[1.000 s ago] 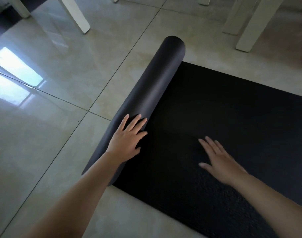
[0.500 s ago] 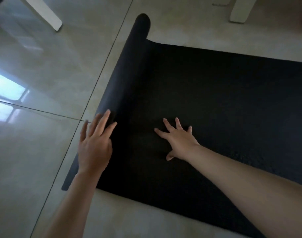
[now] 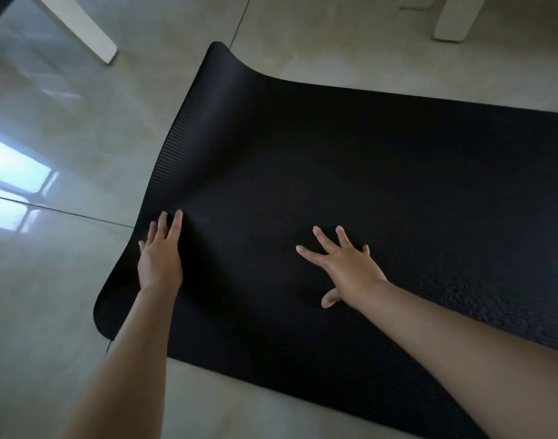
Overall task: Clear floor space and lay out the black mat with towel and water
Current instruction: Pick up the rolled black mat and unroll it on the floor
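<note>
Both hands lie flat with fingers spread on the black mat — left hand near its curled-up end, right hand mid-mat — which lies unrolled on the tiled floor.

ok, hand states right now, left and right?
Left hand: open, flat on the curled end of the black mat.
Right hand: open, fingers spread, pressing the mat.

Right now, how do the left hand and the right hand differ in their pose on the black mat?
The left hand lies at the mat's curled end with fingers held close together; the right hand rests further in on the black mat with fingers spread wide. The left thumb is hidden; the right thumb sticks out. Both are open, palm down, holding nothing.
</note>
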